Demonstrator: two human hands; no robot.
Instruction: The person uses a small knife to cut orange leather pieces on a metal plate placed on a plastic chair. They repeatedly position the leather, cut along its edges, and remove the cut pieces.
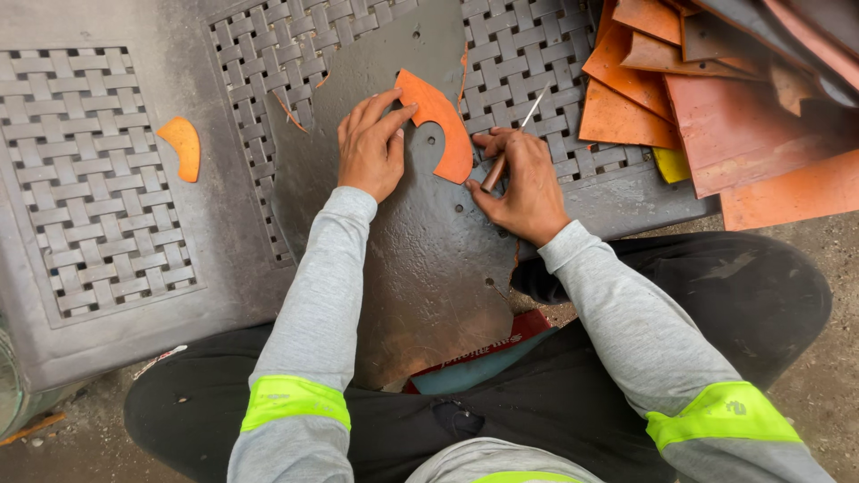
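We press our left hand [369, 143] flat on an orange curved template [438, 125], which lies on a dark leather sheet [420, 259] over the woven plastic table [89, 179]. Our right hand [523, 183], at 3 o'clock of the template, grips a thin knife [512, 143]. We judge we are tracing its edge; next calls for steady pressure.

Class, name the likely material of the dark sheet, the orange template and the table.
Dark sheet: probably leather or rubber, pebbled dull sheen, ragged edges. Orange template: stiff, matte, perhaps fibreboard or leather. Table: moulded grey plastic, woven pattern.
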